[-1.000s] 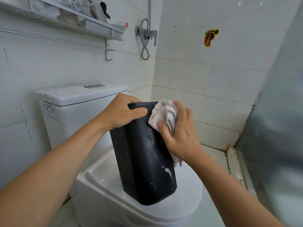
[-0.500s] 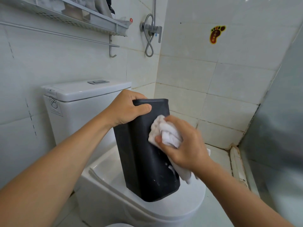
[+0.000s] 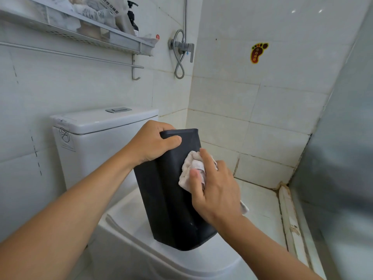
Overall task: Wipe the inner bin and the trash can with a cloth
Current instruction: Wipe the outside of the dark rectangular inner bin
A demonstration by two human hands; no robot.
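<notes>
Two tiled walls (image 3: 232, 93) meet in a corner ahead of us, and a frosted glass panel (image 3: 347, 138) closes off the right side. Below them the white toilet (image 3: 96, 142) fills the middle of our view, its cistern against the left wall and its closed lid (image 3: 129, 223) toward us. On that lid stands the black inner bin (image 3: 161, 199), tilted so its top leans away toward the corner and only its lower edge rests on the lid. Above the cistern a metal shelf (image 3: 84, 35) runs along the left wall, carrying packets and a dark pump bottle (image 3: 132, 19), with a towel rail (image 3: 70, 54) beneath it. Near the corner we see the shower valve (image 3: 182, 46) with its looped hose. Our left hand (image 3: 151, 144) grips the bin's top rim, fingers curled over the edge and thumb lying across the near face. Our right hand (image 3: 214, 188) presses a bunched white cloth (image 3: 191, 168) against the upper right part of the bin's near face, fingers and thumb curled round it, with a corner of cloth showing below the wrist. A foot-shaped sticker (image 3: 258, 52) sits on the far wall.
</notes>
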